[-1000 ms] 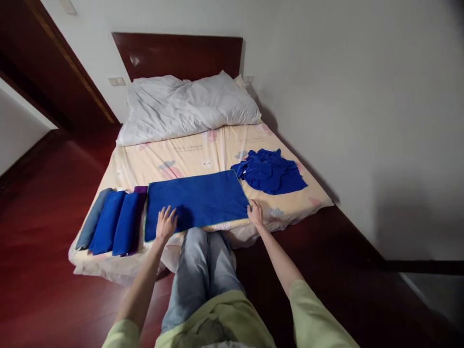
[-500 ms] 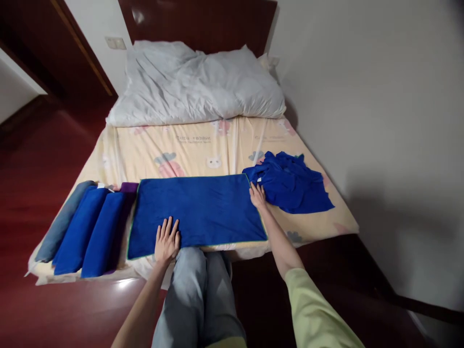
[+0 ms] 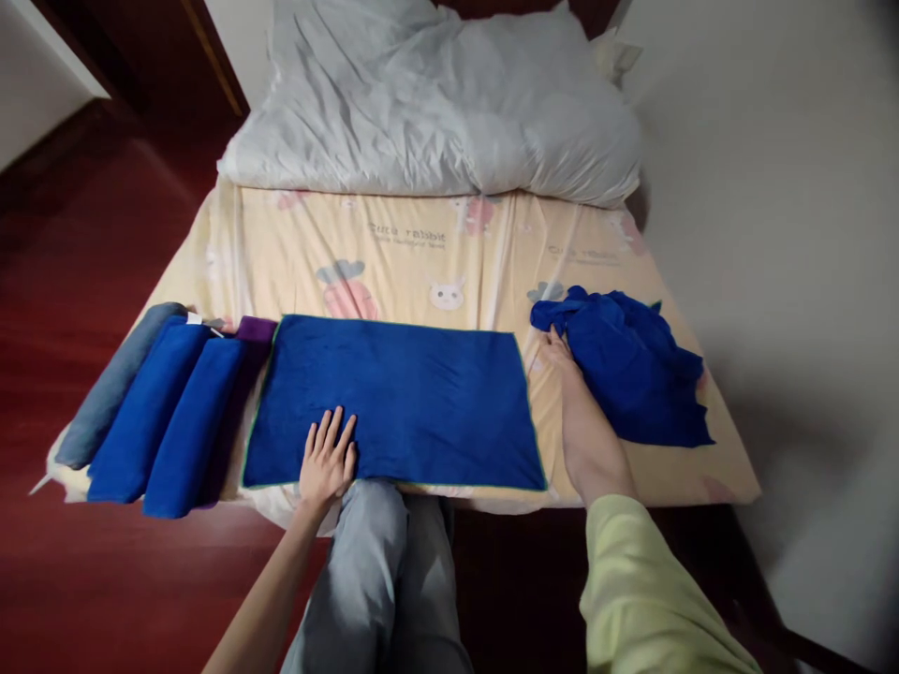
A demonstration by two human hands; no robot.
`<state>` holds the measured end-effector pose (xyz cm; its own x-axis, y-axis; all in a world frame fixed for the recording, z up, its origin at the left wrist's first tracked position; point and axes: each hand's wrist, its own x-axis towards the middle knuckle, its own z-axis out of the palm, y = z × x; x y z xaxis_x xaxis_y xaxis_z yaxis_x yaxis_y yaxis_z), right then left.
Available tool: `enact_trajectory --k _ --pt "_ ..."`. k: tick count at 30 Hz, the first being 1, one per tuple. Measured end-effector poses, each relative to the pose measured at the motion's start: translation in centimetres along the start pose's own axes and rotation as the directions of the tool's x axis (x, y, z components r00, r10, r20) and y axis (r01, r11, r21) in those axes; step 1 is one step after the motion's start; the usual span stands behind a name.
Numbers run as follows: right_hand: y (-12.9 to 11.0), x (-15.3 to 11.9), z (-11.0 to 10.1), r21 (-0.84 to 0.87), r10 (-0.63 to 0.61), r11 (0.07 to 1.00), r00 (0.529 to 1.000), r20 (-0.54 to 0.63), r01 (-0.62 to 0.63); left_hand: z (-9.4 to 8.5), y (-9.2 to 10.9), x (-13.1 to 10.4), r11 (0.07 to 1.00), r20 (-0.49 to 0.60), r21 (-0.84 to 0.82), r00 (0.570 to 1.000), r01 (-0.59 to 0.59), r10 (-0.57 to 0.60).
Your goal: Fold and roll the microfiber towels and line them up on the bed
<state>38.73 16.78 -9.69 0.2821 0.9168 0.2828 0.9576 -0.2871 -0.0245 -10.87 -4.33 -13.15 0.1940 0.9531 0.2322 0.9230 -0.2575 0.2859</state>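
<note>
A blue towel (image 3: pixel 414 398) with a green edge lies spread flat on the bed, its long side along the front edge. My left hand (image 3: pixel 329 461) rests on its lower left part, fingers spread, holding nothing. Right of the towel lies a crumpled heap of blue cloth (image 3: pixel 632 370). My right hand (image 3: pixel 558 351) is at the heap's left edge, touching it; its fingertips are partly hidden by the cloth, so its hold on it is unclear. To the left are two rolled blue towels, a grey-blue roll (image 3: pixel 123 384) and a purple one (image 3: pixel 257 329).
A large grey-white quilt or pillow (image 3: pixel 435 103) lies across the head of the bed. The patterned yellow sheet (image 3: pixel 281 253) shows between it and the towels. A wall stands at the right, and my knees are at the front edge.
My right hand has moved right, off the flat towel's edge to the crumpled heap. The heap's left end looks pushed or bunched up. My left hand stays on the towel. The view has tilted down.
</note>
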Motion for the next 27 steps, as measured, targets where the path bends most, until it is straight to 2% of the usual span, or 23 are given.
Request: enact_trajectory --k 3,6,8,10,11,14,18,22,24,27 --pt "-2.0 -1.6 -0.7 0.052 -0.002 0.999 1.0 -0.014 0.003 -0.1 0.1 0.0 1.0 0.005 -0.007 1.0 0.002 -0.002" --pt "-5.5 -4.7 -0.3 0.108 -0.032 0.994 1.0 0.0 0.031 -0.2 0.2 0.0 1.0 0.01 -0.008 1.0 -0.003 0.003" --pt "-8.0 -7.0 0.4 0.195 -0.148 0.972 0.985 0.086 0.129 -0.3 0.2 0.0 1.0 0.004 -0.007 1.0 -0.002 0.002" --pt "-9.7 -8.6 1.0 0.275 -0.284 0.934 0.94 0.19 0.227 -0.3 0.3 0.1 1.0 -0.001 -0.002 1.0 0.001 -0.001" --pt "-10.1 -8.9 1.2 0.293 -0.313 0.925 0.921 0.23 0.242 -0.3 0.3 0.1 1.0 0.0 0.001 1.0 0.0 0.0" --pt "-9.8 -8.2 1.8 0.256 -0.247 0.951 0.927 0.284 0.175 -0.3 0.3 0.1 1.0 0.008 0.006 1.0 0.004 -0.004" --pt "-8.4 -5.2 2.3 0.227 -0.183 0.967 0.939 0.292 0.118 -0.1 0.2 0.0 0.999 0.017 -0.028 1.0 0.025 -0.025" --pt "-9.9 -3.4 1.2 0.219 -0.124 0.975 0.919 0.375 0.043 -0.2 0.2 0.0 0.997 0.022 -0.064 0.999 0.04 -0.039" --pt "-11.1 -4.5 0.0 0.234 -0.143 0.971 0.918 0.37 0.057 -0.4 0.3 0.0 0.997 0.024 -0.061 0.999 0.049 -0.047" --pt "-11.2 -9.8 -1.7 0.273 -0.232 0.946 0.953 0.193 0.175 -0.6 0.4 -0.1 0.998 0.049 -0.053 0.998 0.046 -0.043"
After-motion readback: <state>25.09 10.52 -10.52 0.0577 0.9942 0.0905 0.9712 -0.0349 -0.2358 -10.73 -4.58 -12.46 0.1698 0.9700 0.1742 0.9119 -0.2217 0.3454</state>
